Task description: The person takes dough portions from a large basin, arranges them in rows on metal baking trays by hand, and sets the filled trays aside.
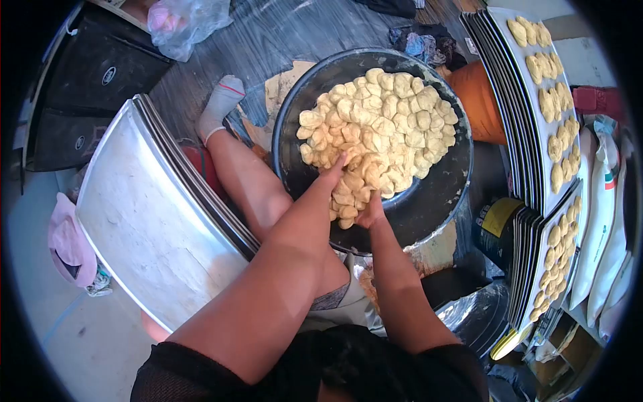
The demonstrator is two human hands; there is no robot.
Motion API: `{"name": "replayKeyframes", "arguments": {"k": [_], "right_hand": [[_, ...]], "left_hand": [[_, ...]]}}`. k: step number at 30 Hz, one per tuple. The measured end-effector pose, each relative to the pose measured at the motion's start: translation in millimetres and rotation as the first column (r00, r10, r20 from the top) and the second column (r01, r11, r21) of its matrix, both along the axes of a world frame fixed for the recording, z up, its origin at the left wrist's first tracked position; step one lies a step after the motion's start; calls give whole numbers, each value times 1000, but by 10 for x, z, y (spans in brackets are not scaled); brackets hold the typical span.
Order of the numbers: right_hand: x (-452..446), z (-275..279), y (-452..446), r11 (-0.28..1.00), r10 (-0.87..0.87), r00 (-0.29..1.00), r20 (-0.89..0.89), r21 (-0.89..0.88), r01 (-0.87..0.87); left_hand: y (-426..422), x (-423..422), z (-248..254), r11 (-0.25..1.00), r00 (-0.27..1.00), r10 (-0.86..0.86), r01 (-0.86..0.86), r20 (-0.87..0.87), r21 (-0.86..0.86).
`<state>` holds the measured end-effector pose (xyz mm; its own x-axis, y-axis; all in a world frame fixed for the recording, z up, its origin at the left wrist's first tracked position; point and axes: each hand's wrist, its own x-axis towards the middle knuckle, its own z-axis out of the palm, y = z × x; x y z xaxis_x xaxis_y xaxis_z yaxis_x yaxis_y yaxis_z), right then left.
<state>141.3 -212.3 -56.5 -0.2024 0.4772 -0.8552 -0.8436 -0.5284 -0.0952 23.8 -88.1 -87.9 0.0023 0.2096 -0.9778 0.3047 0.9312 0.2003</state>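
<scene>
A wide black basin [429, 221] holds a large heap of pale dough balls [382, 124] on the floor in front of me. Both my hands are at the near side of the heap. My left hand [337, 171] rests against the dough with its thumb showing; the other fingers are hidden among the balls. At the heap's lower right edge, my right hand [370, 212] touches the dough from the side, its fingers mostly hidden under or behind the balls. Some balls lie between the two hands.
A stack of empty metal trays [154, 221] leans at the left. Two stacks of trays at the right carry dough pieces on top, one [529, 74] behind the other [546, 268]. An orange container [475, 104] stands beside the basin. A socked foot [224, 100] is at the basin's left.
</scene>
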Motion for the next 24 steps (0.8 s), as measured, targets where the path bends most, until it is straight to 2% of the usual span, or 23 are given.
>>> {"name": "replayKeyframes", "arguments": {"k": [3,4,5,7,9,10,11,13,16,18,20,21,24], "right_hand": [[-12,357,-25,976,189,979,70,99,-195],[44,557,-7,935,306,929,207,118,-334],[168,588,-12,931,310,935,174,144,-336],[345,461,-58,998,46,998,53,-48,-43],[143,381,-60,994,-22,997,73,-106,30],[-16,375,5,998,-64,994,84,-21,66],[-132,380,57,991,-118,987,108,79,110],[-252,323,239,984,-180,957,226,45,174],[-196,542,534,944,-227,833,505,-97,316],[21,119,621,964,-167,883,439,-114,239],[54,130,688,966,-67,879,471,-189,175],[19,209,649,968,-79,864,498,-169,186],[-77,519,558,970,-123,821,557,-106,218]], "left_hand": [[-6,-1,313,999,998,-43,44,46,-24],[3,-7,488,999,999,-24,25,44,-34],[28,-5,699,999,999,-5,7,37,-46],[38,32,983,999,1000,2,-1,17,-43],[19,70,1002,999,1000,-27,27,0,17],[-31,69,901,989,997,-78,78,-1,123],[-53,100,797,960,980,-194,200,-47,197],[-48,111,772,844,899,-402,437,-173,310],[35,79,704,851,894,-448,432,-14,300],[60,109,805,847,884,-465,430,43,315],[75,53,870,899,893,-407,355,193,256],[127,38,903,920,890,-372,316,263,232],[24,14,610,911,805,-410,341,429,230]]}}
